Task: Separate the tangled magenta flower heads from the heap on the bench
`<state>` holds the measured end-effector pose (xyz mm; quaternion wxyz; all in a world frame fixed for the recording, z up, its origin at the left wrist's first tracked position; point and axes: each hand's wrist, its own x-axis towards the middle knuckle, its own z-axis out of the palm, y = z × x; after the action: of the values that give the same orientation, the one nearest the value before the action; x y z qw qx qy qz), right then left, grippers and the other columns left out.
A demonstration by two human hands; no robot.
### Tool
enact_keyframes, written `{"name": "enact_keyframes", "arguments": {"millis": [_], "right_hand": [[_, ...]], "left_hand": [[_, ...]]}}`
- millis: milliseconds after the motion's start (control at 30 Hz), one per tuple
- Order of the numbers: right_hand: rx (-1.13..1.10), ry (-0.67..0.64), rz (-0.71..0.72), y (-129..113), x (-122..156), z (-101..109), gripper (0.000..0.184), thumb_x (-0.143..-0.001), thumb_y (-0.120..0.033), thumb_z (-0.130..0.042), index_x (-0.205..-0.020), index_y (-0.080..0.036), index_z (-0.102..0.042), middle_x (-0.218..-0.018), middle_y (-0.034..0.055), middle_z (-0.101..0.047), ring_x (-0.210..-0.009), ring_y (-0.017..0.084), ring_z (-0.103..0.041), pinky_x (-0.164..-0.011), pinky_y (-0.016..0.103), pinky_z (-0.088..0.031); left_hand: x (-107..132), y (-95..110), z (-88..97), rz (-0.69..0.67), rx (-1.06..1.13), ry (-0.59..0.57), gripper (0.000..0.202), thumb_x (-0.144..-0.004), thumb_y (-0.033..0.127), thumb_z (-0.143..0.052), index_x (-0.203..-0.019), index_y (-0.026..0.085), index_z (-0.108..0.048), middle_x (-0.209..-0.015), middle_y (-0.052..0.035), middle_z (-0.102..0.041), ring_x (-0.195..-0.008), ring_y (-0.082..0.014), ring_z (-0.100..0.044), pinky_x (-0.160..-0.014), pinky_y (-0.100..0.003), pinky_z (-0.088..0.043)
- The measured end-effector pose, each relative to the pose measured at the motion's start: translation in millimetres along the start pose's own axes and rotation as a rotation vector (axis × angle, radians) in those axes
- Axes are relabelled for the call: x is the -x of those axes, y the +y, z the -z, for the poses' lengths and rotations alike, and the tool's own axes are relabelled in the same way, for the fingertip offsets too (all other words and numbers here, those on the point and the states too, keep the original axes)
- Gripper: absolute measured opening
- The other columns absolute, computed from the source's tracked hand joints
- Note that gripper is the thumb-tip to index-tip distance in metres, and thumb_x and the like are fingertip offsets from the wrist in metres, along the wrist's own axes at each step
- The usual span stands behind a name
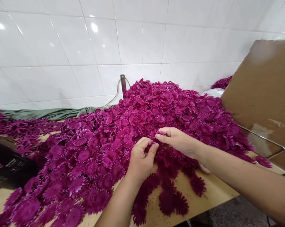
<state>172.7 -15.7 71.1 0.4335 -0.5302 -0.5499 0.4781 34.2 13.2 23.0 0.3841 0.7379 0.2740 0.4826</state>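
A big heap of magenta fabric flower pieces (156, 110) covers a wooden table (213, 192). My left hand (141, 159) is at the heap's near edge, fingers curled and thumb pinching a small magenta piece. My right hand (176, 140) reaches in from the right, its fingertips pinched on the same small flower piece (155, 138) between the two hands. Flatter, darker flower pieces (170, 198) lie on the bare wood just below my hands.
A brown cardboard sheet (263, 94) leans at the right. A black box (7, 167) sits at the left edge. White tiled wall (109, 47) stands behind, with a green cloth (47, 113) and a cable along its foot. The table's front edge runs below my wrists.
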Motion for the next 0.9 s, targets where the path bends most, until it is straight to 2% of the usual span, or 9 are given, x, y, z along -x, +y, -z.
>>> {"name": "enact_keyframes", "arguments": {"millis": [133,267,400,533,633,733,800,900], "right_hand": [[-0.001,0.054,-0.078,1,-4,4,0.038,-0.059,-0.05,-0.068,-0.061,-0.016,-0.051,-0.055,-0.0061,-0.048,-0.052,0.007,-0.04,-0.056,0.023,-0.033],[0.02,0.159,-0.114,3,-7,12,0.036,-0.054,-0.044,-0.071,-0.063,-0.016,-0.051,-0.05,-0.0076,-0.046,-0.047,0.006,-0.038,-0.05,0.022,-0.029],[0.089,0.166,-0.087,7,-10,17,0.039,-0.054,-0.05,-0.066,-0.055,-0.017,-0.045,-0.044,-0.0092,-0.038,-0.042,0.005,-0.029,-0.046,0.023,-0.02],[0.21,0.158,-0.068,8,-10,19,0.045,-0.056,-0.058,-0.061,-0.05,-0.019,-0.04,-0.044,-0.0094,-0.032,-0.044,0.005,-0.025,-0.046,0.023,-0.018],[0.278,0.144,-0.059,7,-8,16,0.048,-0.058,-0.059,-0.061,-0.048,-0.019,-0.035,-0.046,-0.0094,-0.027,-0.046,0.005,-0.022,-0.046,0.023,-0.017],[0.233,0.054,-0.053,7,-6,9,0.048,-0.058,-0.06,-0.062,-0.05,-0.018,-0.041,-0.048,-0.0079,-0.032,-0.048,0.006,-0.025,-0.046,0.023,-0.019],[0.204,0.009,-0.044,8,-5,3,0.051,-0.057,-0.065,-0.06,-0.052,-0.016,-0.045,-0.049,-0.0072,-0.034,-0.049,0.006,-0.026,-0.046,0.023,-0.021],[0.218,0.027,-0.045,10,-7,-1,0.055,-0.056,-0.07,-0.056,-0.048,-0.018,-0.04,-0.047,-0.0082,-0.028,-0.048,0.006,-0.023,-0.045,0.023,-0.019]], "left_hand": [[0,-1,5.7,0.033,0.014,0.047,0.021,-0.077,0.025,-0.049,-0.058,0.019,-0.041,-0.061,0.0036,-0.038,-0.059,-0.0109,-0.038,-0.058,-0.022,-0.033],[-1,-2,9.0,0.096,0.06,0.09,0.021,-0.077,0.026,-0.05,-0.059,0.019,-0.041,-0.061,0.0038,-0.038,-0.059,-0.0106,-0.038,-0.057,-0.022,-0.033],[0,-2,6.6,0.059,0.04,0.081,0.022,-0.077,0.026,-0.05,-0.059,0.018,-0.041,-0.061,0.0035,-0.039,-0.059,-0.0107,-0.039,-0.057,-0.022,-0.034],[1,-3,3.2,0.005,-0.008,0.097,0.018,-0.077,0.023,-0.052,-0.061,0.018,-0.047,-0.063,0.0014,-0.047,-0.062,-0.0123,-0.046,-0.06,-0.023,-0.039],[2,-3,0.3,-0.056,0.0,0.111,0.011,-0.076,0.021,-0.053,-0.066,0.017,-0.055,-0.082,-0.0053,-0.061,-0.078,-0.0159,-0.056,-0.071,-0.026,-0.045],[4,-2,-3.8,-0.101,0.034,0.058,0.009,-0.075,0.019,-0.056,-0.067,0.017,-0.058,-0.101,-0.01,-0.064,-0.092,-0.0193,-0.059,-0.082,-0.03,-0.045],[6,0,-6.1,-0.101,0.043,0.043,0.01,-0.074,0.019,-0.056,-0.066,0.017,-0.06,-0.096,-0.0095,-0.066,-0.089,-0.0192,-0.061,-0.08,-0.03,-0.047],[6,0,-6.9,-0.072,0.019,0.092,0.009,-0.074,0.019,-0.056,-0.067,0.017,-0.062,-0.078,-0.0059,-0.067,-0.075,-0.0168,-0.062,-0.07,-0.027,-0.049]]}}
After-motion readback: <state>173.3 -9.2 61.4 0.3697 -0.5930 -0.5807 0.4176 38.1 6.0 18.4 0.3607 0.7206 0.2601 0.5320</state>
